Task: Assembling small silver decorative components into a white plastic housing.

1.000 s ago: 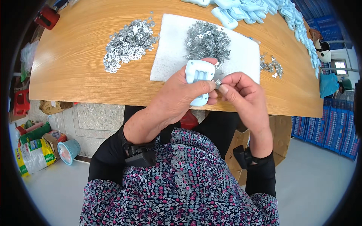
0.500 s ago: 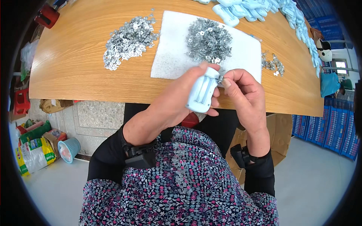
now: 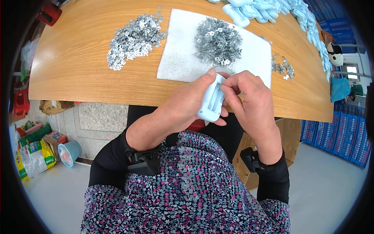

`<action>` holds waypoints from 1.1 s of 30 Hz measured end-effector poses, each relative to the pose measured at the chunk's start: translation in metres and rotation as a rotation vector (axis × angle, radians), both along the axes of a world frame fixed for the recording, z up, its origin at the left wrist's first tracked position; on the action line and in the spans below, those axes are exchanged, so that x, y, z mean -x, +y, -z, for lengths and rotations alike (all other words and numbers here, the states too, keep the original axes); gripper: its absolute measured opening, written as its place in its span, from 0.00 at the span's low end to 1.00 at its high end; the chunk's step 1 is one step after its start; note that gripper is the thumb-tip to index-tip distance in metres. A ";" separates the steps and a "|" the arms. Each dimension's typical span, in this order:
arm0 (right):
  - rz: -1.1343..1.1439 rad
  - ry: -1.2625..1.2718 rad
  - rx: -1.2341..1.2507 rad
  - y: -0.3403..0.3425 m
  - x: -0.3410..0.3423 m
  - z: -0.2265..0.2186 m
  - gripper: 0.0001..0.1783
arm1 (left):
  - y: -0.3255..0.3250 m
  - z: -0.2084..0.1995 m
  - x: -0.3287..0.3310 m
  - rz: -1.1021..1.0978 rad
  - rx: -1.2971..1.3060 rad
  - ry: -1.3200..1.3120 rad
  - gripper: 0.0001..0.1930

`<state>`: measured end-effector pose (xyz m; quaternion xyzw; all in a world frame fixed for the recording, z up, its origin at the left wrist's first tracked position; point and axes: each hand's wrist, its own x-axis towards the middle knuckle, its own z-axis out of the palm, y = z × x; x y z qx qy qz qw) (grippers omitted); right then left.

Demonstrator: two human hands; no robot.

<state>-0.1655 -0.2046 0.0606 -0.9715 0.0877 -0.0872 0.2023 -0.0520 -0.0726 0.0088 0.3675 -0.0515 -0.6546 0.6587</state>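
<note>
My left hand (image 3: 186,96) is wrapped round a light-blue plastic housing (image 3: 210,113), tilted with its battery compartment facing up. The thumb lies along the far end, and some fingertips show past the right side. Closed in a pinch, my right hand (image 3: 252,102) has its thumb and forefinger at the compartment's far end. A small metal battery contact (image 3: 219,85) shows there in part; the fingertips cover the rest. Just beyond both hands, a heap of springy metal contacts (image 3: 218,43) lies on a white foam sheet (image 3: 175,58).
Flat metal pieces (image 3: 134,43) are piled on the wooden table (image 3: 74,66) to the left. A smaller cluster of metal parts (image 3: 286,69) lies right of the foam. More blue housings (image 3: 253,9) fill the far right edge. An open cardboard box (image 3: 286,142) stands below the table.
My right hand has brought the metal contact from beside the housing to the far end of its compartment. My left hand has turned the housing slightly and shifted it a little right.
</note>
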 end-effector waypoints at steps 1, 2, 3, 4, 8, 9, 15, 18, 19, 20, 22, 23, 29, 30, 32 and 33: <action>0.025 0.016 0.004 0.002 0.000 0.001 0.11 | 0.000 0.001 -0.001 0.017 0.001 0.006 0.27; 0.071 -0.003 -0.096 0.003 0.000 0.000 0.11 | 0.001 0.001 -0.003 0.034 0.002 0.012 0.27; 0.117 -0.022 -0.198 0.003 0.000 -0.001 0.11 | 0.001 0.002 -0.004 0.051 0.004 0.018 0.27; 0.163 -0.041 -0.299 0.004 0.000 -0.001 0.11 | 0.002 0.002 -0.005 0.042 0.033 0.007 0.28; 0.291 -0.107 -0.677 0.008 0.001 -0.004 0.11 | 0.003 0.001 -0.006 0.019 0.118 -0.036 0.28; 0.296 -0.067 -0.801 0.006 0.002 -0.002 0.11 | 0.003 0.001 -0.005 0.021 0.127 -0.046 0.29; 0.317 0.007 -1.005 -0.011 0.011 0.014 0.11 | 0.004 -0.005 -0.011 0.075 0.076 -0.237 0.24; 0.335 0.029 -1.028 -0.009 0.012 0.012 0.11 | 0.006 0.005 -0.012 0.114 0.091 -0.660 0.25; 0.340 0.041 -1.021 -0.010 0.013 0.010 0.11 | 0.006 0.005 -0.011 0.111 0.082 -0.669 0.25; 0.344 0.054 -1.015 -0.010 0.013 0.010 0.10 | 0.007 0.004 -0.010 0.108 0.072 -0.677 0.25; 0.339 0.081 -0.993 -0.010 0.014 0.011 0.10 | 0.007 0.002 -0.010 0.112 0.054 -0.784 0.25; 0.335 0.096 -0.983 -0.009 0.015 0.012 0.10 | 0.008 0.000 -0.011 0.118 0.043 -0.883 0.24; 0.304 -0.002 -1.167 -0.006 0.015 0.007 0.14 | 0.007 0.011 -0.014 0.059 0.155 -0.517 0.23; 0.297 -0.061 -1.131 -0.005 0.015 0.010 0.14 | 0.006 0.010 -0.016 0.076 0.148 -0.223 0.23; 0.281 -0.175 -1.057 0.001 0.013 0.023 0.14 | 0.006 0.012 -0.014 0.052 0.177 0.014 0.21; 0.277 -0.183 -1.097 0.003 0.013 0.026 0.14 | 0.006 0.014 -0.013 0.039 0.191 0.134 0.21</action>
